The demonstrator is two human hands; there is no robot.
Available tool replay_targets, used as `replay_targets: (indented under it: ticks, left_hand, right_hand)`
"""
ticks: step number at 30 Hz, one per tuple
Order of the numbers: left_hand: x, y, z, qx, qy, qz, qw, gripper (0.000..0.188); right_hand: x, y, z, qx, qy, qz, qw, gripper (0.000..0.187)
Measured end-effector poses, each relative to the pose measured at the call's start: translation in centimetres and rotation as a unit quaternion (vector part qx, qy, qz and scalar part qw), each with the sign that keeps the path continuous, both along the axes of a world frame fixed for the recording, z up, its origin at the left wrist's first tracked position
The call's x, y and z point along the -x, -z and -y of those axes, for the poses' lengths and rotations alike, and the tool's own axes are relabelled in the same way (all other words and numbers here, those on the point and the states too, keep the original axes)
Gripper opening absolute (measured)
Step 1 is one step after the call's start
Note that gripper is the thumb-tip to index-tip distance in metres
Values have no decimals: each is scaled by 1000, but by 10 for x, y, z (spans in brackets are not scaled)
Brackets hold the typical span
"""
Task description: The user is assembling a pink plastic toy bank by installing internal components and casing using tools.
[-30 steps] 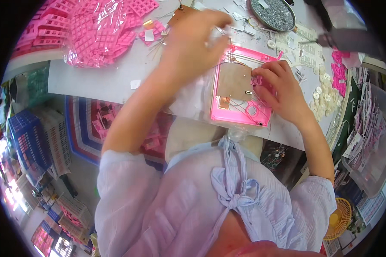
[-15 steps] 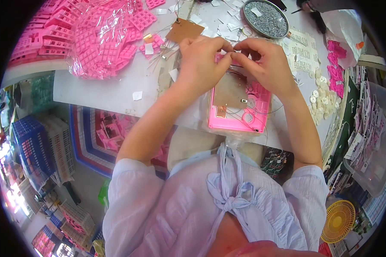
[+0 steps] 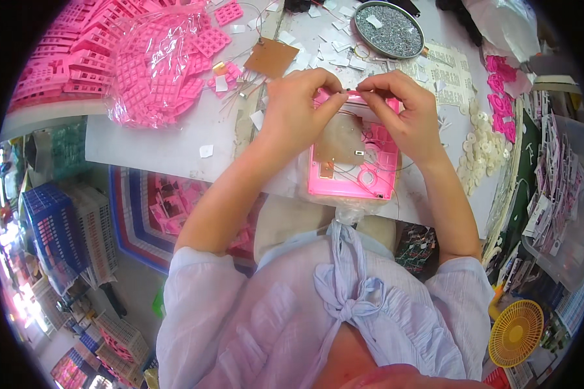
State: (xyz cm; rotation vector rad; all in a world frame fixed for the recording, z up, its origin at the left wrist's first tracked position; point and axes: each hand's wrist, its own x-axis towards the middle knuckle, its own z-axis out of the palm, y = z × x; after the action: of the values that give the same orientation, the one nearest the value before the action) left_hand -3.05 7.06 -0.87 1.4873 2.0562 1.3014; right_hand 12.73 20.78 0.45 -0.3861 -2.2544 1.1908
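A pink plastic casing [image 3: 352, 187] lies open side up near the table's front edge, in front of me. Inside it sit a brown circuit board [image 3: 337, 139], thin wires and a ring-shaped moulding. My left hand [image 3: 298, 104] and my right hand [image 3: 407, 113] meet over the casing's far edge, thumbs and forefingers pinched close together. Something small and dark shows between the fingertips; its kind I cannot make out. Beyond my left hand, a separate brown board [image 3: 271, 58] with wires lies on the table.
Clear bagged pink keypad-like pieces [image 3: 156, 74] are heaped at the left. A round tray of small screws [image 3: 389, 29] stands at the back, with white paper scraps around it. White round parts [image 3: 479, 149] and pink pieces [image 3: 501, 107] lie at the right. A striped bin [image 3: 136, 214] stands below left.
Both hands have shifted slightly nearer me and their fingertips now sit at the casing's far edge. The whole view has also moved a little.
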Motion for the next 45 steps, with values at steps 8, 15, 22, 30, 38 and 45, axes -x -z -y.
replay_targets:
  ticks: [8,15,22,30,38,45]
  left_hand:
    - [-8,3,-1,-127,25,-146,981,11]
    - [-14,-12,7,-82,59,-13,995,15]
    - [-15,-15,24,14,74,76,994,14]
    - [0,1,28,-44,53,-68,995,12]
    - [-2,3,39,-49,64,-20,997,16]
    - [-5,5,35,-73,36,-42,996,17]
  right_hand:
    - [-11,-7,3,-83,-37,30,995,30]
    - [12,17,-98,-323,131,13,937,30]
    - [57,84,-271,-188,299,190,916,38]
    - [-5,55,-265,-47,296,-116,947,36]
    - [-89,-110,-31,-257,-15,81,963,39]
    - [-18,-37,41,-259,-217,75,938,35]
